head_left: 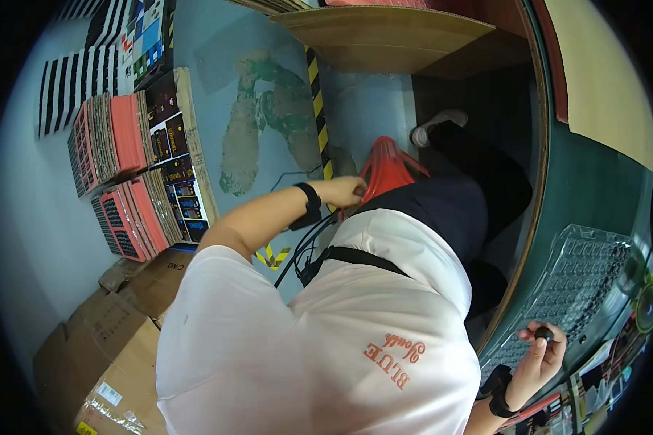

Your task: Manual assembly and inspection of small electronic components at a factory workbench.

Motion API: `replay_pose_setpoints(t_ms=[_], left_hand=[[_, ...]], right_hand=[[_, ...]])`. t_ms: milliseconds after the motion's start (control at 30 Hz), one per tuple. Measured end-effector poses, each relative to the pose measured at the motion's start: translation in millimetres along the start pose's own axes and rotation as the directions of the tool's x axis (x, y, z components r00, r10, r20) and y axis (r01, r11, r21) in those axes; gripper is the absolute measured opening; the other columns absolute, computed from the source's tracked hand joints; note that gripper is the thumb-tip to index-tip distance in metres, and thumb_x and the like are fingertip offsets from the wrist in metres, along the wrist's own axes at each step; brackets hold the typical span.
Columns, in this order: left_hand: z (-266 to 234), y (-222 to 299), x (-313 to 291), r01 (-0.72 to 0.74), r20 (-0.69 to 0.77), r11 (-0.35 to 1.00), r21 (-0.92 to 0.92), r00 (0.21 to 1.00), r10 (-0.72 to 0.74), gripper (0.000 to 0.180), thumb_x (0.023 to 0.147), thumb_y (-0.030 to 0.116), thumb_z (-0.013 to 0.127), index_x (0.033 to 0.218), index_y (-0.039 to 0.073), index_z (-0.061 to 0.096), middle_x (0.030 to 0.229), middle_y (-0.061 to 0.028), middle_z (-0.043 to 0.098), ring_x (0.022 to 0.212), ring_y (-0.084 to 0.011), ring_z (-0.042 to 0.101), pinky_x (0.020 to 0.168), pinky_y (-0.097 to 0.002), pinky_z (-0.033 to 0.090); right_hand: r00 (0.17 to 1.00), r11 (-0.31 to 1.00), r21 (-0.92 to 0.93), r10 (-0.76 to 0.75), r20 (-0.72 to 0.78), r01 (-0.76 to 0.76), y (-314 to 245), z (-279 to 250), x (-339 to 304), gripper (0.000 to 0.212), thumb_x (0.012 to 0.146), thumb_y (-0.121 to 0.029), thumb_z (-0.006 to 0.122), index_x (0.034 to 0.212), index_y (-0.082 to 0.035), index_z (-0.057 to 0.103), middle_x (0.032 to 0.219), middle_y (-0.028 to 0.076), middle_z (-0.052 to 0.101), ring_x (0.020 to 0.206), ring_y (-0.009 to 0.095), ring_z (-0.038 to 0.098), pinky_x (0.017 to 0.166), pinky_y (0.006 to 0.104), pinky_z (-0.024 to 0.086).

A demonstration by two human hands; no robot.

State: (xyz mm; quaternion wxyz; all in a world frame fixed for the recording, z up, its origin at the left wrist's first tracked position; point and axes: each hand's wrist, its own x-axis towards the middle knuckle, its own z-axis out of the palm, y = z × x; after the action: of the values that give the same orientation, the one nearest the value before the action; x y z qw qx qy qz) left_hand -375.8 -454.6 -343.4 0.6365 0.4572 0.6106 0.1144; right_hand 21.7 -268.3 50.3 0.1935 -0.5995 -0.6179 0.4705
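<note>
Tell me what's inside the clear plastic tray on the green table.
The clear plastic tray shows moulded pockets and small dark pieces along its right side. The right hand, holding a dark knob-like piece, hides what lies beneath it.

over at the right, the moulded tray is clear, glossy plastic on a smooth tabletop; the stool just above centre looks shiny plastic to me, the shirt soft cloth, the lower-left boxes matt cardboard.
</note>
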Motion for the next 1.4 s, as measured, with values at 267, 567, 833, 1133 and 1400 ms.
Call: replay_pose_setpoints(t_ms=[267, 567, 833, 1133, 1400], left_hand=[[64.3, -63.4, 32.6, 0.283, 0.244, 0.932, -0.228, 0.943, -0.226, 0.05, 0.085, 0.007, 0.065, 0.134, 0.001, 0.056, 0.11, -0.0146, 0.068, 0.107, -0.0243, 0.064, 0.09, -0.0404, 0.054], [79.7, -39.7, 47.1, 0.199, 0.176, 0.966, 0.167, 0.958, -0.228, 0.059, 0.083, 0.036, 0.073, 0.132, 0.006, 0.062, 0.122, -0.0275, 0.068, 0.113, -0.044, 0.065, 0.093, -0.0477, 0.052], [103.3, 49.4, 13.4, 0.551, -0.2, 0.835, 0.003, 0.818, -0.539, 0.079, 0.077, 0.048, 0.082, 0.135, 0.0, 0.057, 0.128, -0.0245, 0.066, 0.118, -0.0397, 0.064, 0.1, -0.0441, 0.051], [107.7, 56.1, -19.5, 0.585, -0.229, 0.804, -0.103, 0.773, -0.592, 0.052, 0.084, 0.032, 0.082, 0.121, 0.002, 0.061, 0.108, -0.0196, 0.073, 0.103, -0.0345, 0.07, 0.091, -0.0409, 0.053], [118.3, 12.1, -20.9, 0.518, -0.224, 0.678, -0.522, 0.683, -0.695, 0.034, 0.091, 0.021, 0.074, 0.112, 0.001, 0.059, 0.1, -0.0189, 0.071, 0.095, -0.0339, 0.07, 0.086, -0.0416, 0.054]], right_hand=[[1.0, 1.0, -0.002, 0.003, -0.014, -0.003, 0.0, -14.8, -9.0, 0.034, 0.101, -0.027, 0.066, 0.116, 0.002, 0.057, 0.099, 0.017, 0.068, 0.077, 0.02, 0.065, 0.074, 0.0302, 0.054], [1.0, 0.993, 0.114, 0.0, -0.028, 0.003, 37.5, -78.4, -16.2, 0.042, 0.096, -0.033, 0.072, 0.115, 0.001, 0.056, 0.097, 0.019, 0.068, 0.077, 0.022, 0.066, 0.071, 0.0314, 0.056], [0.993, 0.981, 0.171, 0.103, -0.058, -0.091, 34.9, -154.8, -5.8, 0.045, 0.096, -0.036, 0.072, 0.116, 0.001, 0.057, 0.096, 0.017, 0.068, 0.075, 0.021, 0.065, 0.071, 0.0307, 0.055], [0.957, 0.948, 0.135, 0.281, 0.074, -0.289, -16.7, -193.4, 18.3, 0.044, 0.096, -0.034, 0.074, 0.116, 0.001, 0.058, 0.097, 0.016, 0.069, 0.079, 0.02, 0.067, 0.075, 0.0316, 0.056], [0.932, 0.935, 0.031, 0.35, 0.095, -0.354, -56.8, -172.8, 37.9, 0.039, 0.097, -0.03, 0.072, 0.115, 0.001, 0.057, 0.101, 0.015, 0.069, 0.082, 0.02, 0.066, 0.08, 0.0324, 0.055]])
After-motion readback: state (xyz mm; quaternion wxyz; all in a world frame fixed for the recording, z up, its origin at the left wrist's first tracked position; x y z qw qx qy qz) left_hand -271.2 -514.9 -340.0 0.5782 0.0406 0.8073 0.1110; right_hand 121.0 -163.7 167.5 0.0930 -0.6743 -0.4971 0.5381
